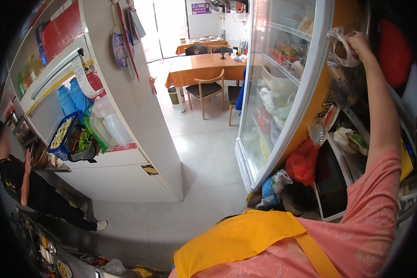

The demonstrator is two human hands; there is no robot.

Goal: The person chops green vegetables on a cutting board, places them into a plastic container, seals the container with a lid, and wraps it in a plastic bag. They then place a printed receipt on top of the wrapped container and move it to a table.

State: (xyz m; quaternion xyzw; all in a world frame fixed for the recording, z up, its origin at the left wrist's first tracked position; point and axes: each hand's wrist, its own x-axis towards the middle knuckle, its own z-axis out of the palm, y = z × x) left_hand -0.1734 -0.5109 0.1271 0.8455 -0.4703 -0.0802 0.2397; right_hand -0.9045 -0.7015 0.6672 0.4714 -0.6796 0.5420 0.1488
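Observation:
My right arm is stretched up along the right side, and my right hand (pixel 358 43) has its fingers curled around the top of a clear plastic bag (pixel 342 48). This bag hangs against the orange side of a glass-door fridge (pixel 282 78); what lies inside it is hard to make out. Just below, more clear bags with long thin things (pixel 345 85) hang by the same side. A red plastic bag (pixel 302 163) hangs lower, beside a microwave-like appliance (pixel 330 180) with a dark front. My left hand is out of view.
A red basket (pixel 394 53) is at the far right. Across the aisle, a white partition (pixel 139 116) carries a shelf with a blue basket (pixel 66 141) of vegetables. A person in black (pixel 30 178) stands at the left. Beyond are a wooden table (pixel 204 67) and chairs (pixel 207 90).

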